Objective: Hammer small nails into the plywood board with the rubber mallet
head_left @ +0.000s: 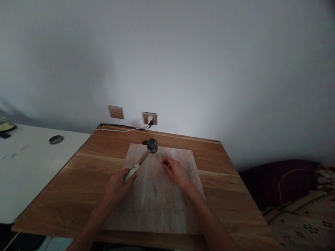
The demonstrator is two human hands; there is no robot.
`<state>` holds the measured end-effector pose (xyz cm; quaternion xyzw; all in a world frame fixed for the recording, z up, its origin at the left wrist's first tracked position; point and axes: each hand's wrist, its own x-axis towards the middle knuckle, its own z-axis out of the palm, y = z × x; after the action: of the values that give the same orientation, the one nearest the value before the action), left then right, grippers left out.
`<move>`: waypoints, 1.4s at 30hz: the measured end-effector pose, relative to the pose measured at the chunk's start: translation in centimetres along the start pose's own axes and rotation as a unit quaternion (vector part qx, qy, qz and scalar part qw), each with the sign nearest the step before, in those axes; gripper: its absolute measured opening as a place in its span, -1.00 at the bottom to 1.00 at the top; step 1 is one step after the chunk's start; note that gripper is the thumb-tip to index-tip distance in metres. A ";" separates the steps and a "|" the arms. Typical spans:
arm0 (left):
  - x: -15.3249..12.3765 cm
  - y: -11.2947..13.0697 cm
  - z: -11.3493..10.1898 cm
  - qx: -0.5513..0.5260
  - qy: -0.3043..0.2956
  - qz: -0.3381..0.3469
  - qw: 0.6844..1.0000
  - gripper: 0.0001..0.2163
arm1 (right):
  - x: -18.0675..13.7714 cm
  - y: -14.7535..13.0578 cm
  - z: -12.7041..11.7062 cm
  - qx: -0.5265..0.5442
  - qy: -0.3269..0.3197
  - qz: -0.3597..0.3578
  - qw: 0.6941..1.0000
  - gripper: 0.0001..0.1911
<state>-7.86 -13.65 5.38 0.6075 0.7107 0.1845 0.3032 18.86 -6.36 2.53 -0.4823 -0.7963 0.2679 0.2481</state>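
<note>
My left hand (121,183) is wrapped around the white-coated lower handle of a hammer (142,157). Its dark metal head is raised at the far end, over the back part of a worn, pale wooden board (138,209). To the right of the hammer head, my right hand (176,169) is at the board with thumb and fingers pinched together. Whatever sits between those fingertips, if anything, is too small to make out. A dark scratch-like mark shows on the board between the two hands.
Under the board is a brown wooden table (89,174) against the wall. Cables run along its back edge to a wall socket (150,118). At left stands a white table (34,167) with a round dark lid-like object (56,139). Patterned fabric (303,223) lies at right.
</note>
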 end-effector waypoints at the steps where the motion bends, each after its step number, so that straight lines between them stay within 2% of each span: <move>1: 0.0 0.0 0.1 -0.006 -0.002 0.005 1.000 -0.58 | 0.2 1.1 -0.5 0.009 0.030 0.018 0.999 -0.76; 3: 0.0 -0.2 0.3 -0.014 -0.005 0.012 1.000 -0.58 | 0.8 2.9 -1.4 0.005 0.090 0.036 0.995 -0.71; 6: 0.0 -0.3 0.6 -0.014 0.000 0.008 1.000 -0.59 | 1.6 4.4 -1.7 -0.009 0.130 0.046 0.990 -0.73; 13: -0.2 0.6 0.6 -0.022 -0.008 0.019 1.000 -0.60 | 2.1 4.2 -1.0 -0.047 0.092 0.047 0.994 -0.79; 18: -0.3 1.1 0.9 -0.011 -0.018 0.007 1.000 -0.62 | 1.9 4.2 -0.6 -0.060 0.101 0.022 0.993 -0.72; 27: 0.0 0.7 1.8 -0.011 -0.020 0.030 0.999 -0.61 | 1.8 4.5 -0.3 -0.096 0.112 0.015 0.989 -0.78; 33: 0.4 2.9 1.8 0.012 -0.027 0.041 0.999 -0.63 | 2.0 4.4 -0.7 -0.110 0.107 0.047 0.987 -0.87; 38: 0.9 4.8 2.3 0.085 -0.053 0.058 0.993 -0.64 | 0.7 4.6 -1.4 -0.102 0.108 0.068 0.987 -0.80; 42: 1.1 4.9 2.8 0.093 -0.059 0.060 0.992 -0.67 | -1.5 4.5 -2.5 -0.087 0.109 0.088 0.986 -0.82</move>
<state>-2.43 -11.96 6.12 0.6842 0.6681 0.0989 0.2750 23.97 -5.51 1.16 -0.5964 -0.7391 0.1643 0.2665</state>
